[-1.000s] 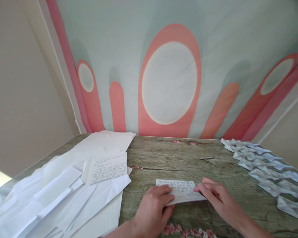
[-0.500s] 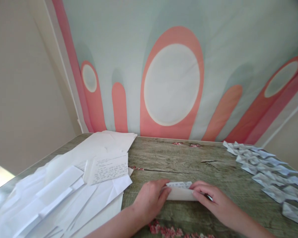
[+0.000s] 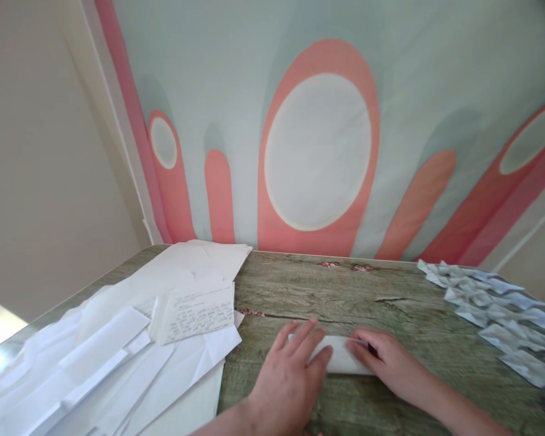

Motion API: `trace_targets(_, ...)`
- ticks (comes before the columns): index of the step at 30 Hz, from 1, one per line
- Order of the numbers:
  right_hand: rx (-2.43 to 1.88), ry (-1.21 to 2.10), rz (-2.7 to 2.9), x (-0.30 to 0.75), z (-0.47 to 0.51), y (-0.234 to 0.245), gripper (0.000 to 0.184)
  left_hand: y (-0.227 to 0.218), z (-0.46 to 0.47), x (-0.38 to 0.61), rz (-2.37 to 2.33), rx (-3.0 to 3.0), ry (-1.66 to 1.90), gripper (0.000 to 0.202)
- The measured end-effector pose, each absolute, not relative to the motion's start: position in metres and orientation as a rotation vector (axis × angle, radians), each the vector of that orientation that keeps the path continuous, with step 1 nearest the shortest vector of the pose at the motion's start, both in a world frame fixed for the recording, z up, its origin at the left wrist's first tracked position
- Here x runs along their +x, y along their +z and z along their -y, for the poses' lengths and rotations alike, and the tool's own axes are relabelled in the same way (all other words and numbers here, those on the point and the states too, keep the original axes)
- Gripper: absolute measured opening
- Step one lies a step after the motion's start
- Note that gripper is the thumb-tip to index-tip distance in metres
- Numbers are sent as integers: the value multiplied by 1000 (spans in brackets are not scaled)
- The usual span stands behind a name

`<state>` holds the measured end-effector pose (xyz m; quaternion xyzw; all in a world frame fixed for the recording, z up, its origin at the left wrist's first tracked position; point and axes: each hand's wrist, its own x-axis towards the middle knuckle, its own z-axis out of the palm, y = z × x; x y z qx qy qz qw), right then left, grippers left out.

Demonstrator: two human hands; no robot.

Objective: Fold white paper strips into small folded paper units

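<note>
A small folded strip of white paper (image 3: 343, 357) lies on the wood-patterned table (image 3: 336, 290) near its front edge. My left hand (image 3: 290, 375) lies flat over the strip's left end, fingers spread and stretched out, pressing it down. My right hand (image 3: 386, 360) rests on the strip's right end with its fingertips pressed on the paper. The strip shows only its blank side; most of it is hidden under my hands.
A loose heap of white sheets (image 3: 113, 357) covers the table's left side, with a handwritten note (image 3: 195, 312) on top. Several small folded paper pieces (image 3: 495, 309) lie in rows along the right. A patterned pink and pale green cloth (image 3: 318, 139) hangs behind.
The handwritten sheet has been folded over into a narrower blank strip. My left hand went from gripping its edge to lying flat on it. The view has shifted slightly left.
</note>
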<state>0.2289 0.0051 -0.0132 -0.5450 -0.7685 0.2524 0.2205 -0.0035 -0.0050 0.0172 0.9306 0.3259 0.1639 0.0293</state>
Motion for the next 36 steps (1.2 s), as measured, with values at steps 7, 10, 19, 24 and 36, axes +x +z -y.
trace_targets(7,-1510,717,2109,230,-3,-16,33,-4,20,0,-922,2956,215,70)
trace_targets(10,-1515,704,2095,231,-1,-18,30,-8,19,-1,-913,2919,165,73)
trace_targets(19,-1514,579,2016,231,0,-24,24,-4,21,1,-933,2780,98,72)
trace_targets(24,-1507,589,2003,231,2,-22,24,-7,21,0,-948,2768,99,73)
trace_targets(36,-1538,560,2011,231,2,-26,22,-5,19,-1,-935,2739,116,71)
